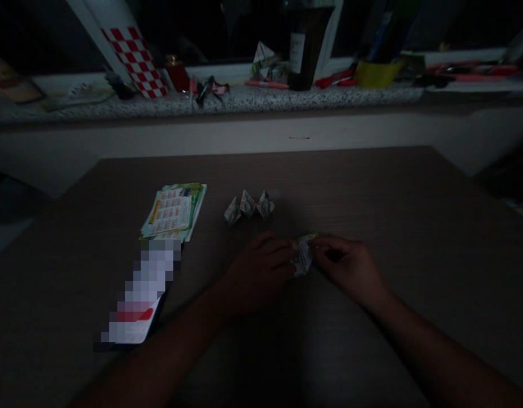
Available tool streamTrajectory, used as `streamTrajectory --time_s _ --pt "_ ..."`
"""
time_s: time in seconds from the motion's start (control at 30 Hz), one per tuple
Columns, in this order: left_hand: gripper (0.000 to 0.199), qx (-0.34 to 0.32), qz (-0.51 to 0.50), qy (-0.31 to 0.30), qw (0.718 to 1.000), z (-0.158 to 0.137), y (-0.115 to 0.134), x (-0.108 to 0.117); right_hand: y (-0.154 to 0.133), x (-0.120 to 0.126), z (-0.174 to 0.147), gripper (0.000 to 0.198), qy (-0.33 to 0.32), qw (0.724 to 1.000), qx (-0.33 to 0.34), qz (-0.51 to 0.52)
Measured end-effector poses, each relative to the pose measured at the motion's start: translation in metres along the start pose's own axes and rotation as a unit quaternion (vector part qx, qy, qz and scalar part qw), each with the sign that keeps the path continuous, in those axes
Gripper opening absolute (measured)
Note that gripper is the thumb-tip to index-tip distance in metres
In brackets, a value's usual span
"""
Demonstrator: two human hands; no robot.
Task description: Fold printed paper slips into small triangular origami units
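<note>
A: A wood-grain table stands beneath a speckled stone windowsill in a dim room, the sill bearing, from the left, a red-and-white checkered tube and a dark container with a white label. What lies at the table's left?

B: A phone, its bright screen mostly pixelated, lies slantwise near the left forearm, probably so that it can be glanced at hands-free. Just beyond it rests an uneven pile of printed slips, seemingly parked within easy reach.

A: And further along?

B: Three folded paper pieces sit in a close row beyond the left hand, likely set apart so that neither arm brushes them.

A: How do the hands share the load?

B: The left hand lies low, its fingers over the near-left part of a creased paper, apparently steadying it; whether the thumb grips from beneath cannot be told. The paper is between both hands. At its right edge, the right hand pinches it between thumb and forefinger, a fingertip hold that seems suited to something so thin.
</note>
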State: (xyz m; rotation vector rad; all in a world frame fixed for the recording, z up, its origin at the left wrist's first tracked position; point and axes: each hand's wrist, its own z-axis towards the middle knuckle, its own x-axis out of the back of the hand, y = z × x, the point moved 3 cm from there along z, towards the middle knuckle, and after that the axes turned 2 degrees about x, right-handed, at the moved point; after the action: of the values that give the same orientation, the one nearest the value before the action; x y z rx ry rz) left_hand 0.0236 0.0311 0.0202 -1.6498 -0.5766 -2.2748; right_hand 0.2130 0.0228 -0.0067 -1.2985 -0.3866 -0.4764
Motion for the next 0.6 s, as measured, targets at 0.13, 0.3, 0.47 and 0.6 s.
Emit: streamTrajectory --time_s 0.13,0.3,0.47,0.6 --pt "0.02 -0.018 -0.02 -0.023 0.999 0.0012 -0.0011 -0.0021 -0.0038 0.0022 0.0036 0.012 -0.058 0.988 0.085 -0.116" --pt "0.021 -0.016 -0.045 -0.03 0.998 0.0023 -0.0007 -0.0012 -0.0048 0.0034 0.004 0.01 -0.082 0.966 0.143 -0.197" --pt "0.018 -0.012 -0.067 -0.032 0.997 0.002 -0.0022 -0.0001 -0.0035 0.0028 0.0017 0.018 -0.119 0.962 0.167 -0.178" --pt "0.019 -0.01 -0.081 -0.027 0.996 0.0022 -0.005 0.0002 -0.0054 0.0061 -0.0005 0.028 -0.13 0.961 0.162 -0.182"
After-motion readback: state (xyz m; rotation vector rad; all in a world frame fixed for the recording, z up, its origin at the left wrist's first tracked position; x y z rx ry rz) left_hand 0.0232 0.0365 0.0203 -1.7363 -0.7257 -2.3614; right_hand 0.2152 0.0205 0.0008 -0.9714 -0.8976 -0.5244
